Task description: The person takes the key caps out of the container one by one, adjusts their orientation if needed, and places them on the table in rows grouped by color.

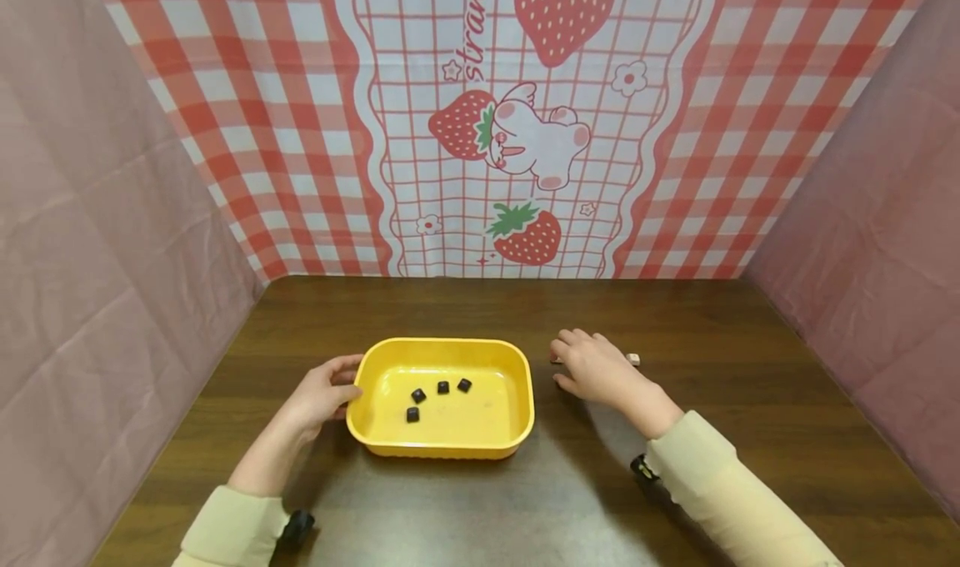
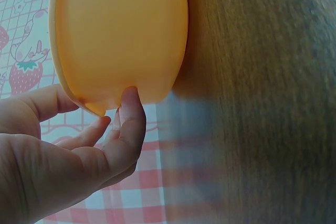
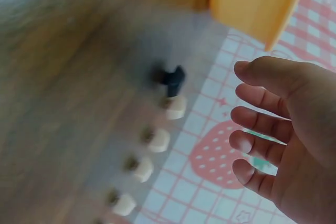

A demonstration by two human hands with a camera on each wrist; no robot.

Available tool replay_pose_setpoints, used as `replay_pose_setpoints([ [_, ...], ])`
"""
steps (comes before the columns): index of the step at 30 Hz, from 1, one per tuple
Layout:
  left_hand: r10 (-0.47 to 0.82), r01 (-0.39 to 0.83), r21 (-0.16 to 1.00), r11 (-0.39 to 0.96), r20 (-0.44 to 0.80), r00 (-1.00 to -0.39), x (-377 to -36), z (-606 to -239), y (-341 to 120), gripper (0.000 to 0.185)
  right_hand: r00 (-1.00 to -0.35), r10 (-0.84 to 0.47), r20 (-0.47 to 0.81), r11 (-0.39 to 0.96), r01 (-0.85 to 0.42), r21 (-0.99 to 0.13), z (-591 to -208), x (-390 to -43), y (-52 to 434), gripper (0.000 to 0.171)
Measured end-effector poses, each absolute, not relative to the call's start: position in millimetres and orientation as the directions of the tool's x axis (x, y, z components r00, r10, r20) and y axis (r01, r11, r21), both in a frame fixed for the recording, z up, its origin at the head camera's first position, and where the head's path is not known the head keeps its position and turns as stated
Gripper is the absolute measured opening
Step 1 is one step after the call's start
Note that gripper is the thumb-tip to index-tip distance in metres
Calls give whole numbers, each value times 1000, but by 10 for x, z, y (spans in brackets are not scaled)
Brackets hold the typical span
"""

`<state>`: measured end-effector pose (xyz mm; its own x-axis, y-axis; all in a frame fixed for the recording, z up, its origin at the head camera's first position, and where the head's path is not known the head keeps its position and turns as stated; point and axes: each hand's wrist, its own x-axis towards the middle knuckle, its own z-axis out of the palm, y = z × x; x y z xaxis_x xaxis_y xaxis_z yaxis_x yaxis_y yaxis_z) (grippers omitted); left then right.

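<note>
Head view: yellow tray (image 1: 517, 400) sits low centre of the frame on a dark wooden table (image 1: 750, 383). Four small black cubes (image 1: 443, 388) lie inside it, left of the tray's middle, loosely grouped.

Left hand (image 1: 322, 393) is at the tray's left end, lower left of centre, thumb and fingers touching the rim. In the left wrist view the thumb (image 2: 131, 124) presses against the tray's orange outer wall (image 2: 121, 35), the other fingers relaxed and spread behind it, not curled round anything.

Right hand (image 1: 596, 367) hovers or rests just right of the tray, palm down, fingers loosely extended, holding nothing. A small cream cube (image 1: 633, 358) peeks out at the hand's right edge on the table.

Right wrist view, blurred: right hand (image 3: 286, 140) fills the lower right with fingers (image 3: 257, 116) lightly bent and apart. A row of cream cubes (image 3: 157, 140) runs diagonally through mid frame, with one black cube (image 3: 172, 77) at the row's upper end, near the tray corner (image 3: 257, 1) at the top. Cannot tell whether the fingers touch any cube.

Behind the table hangs a red checked strawberry cloth (image 1: 525, 117) across the top of the head view, with pink cloth walls (image 1: 97, 258) at both sides.
</note>
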<state>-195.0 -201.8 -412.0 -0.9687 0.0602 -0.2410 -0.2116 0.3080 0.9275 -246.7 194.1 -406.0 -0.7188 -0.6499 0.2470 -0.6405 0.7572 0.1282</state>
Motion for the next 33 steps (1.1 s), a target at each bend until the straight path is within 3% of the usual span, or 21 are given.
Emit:
replay_pose_setpoints([
  [15, 51, -225, 919, 323, -255, -966, -1959, -4113, -2018, 52, -672, -687, 274, 718, -685, 120, -3805, -2422, 1521, 23],
  [23, 54, -221, 924, 313, -249, -967, -1950, -4112, -2016, 52, -667, -715, 211, 694, -714, 93, -3831, -2444, 1265, 27],
  [33, 56, -217, 927, 306, -245, -968, -1956, -4126, -2021, 52, -603, -776, 186, 627, -771, 114, -4021, -2473, 987, 28],
])
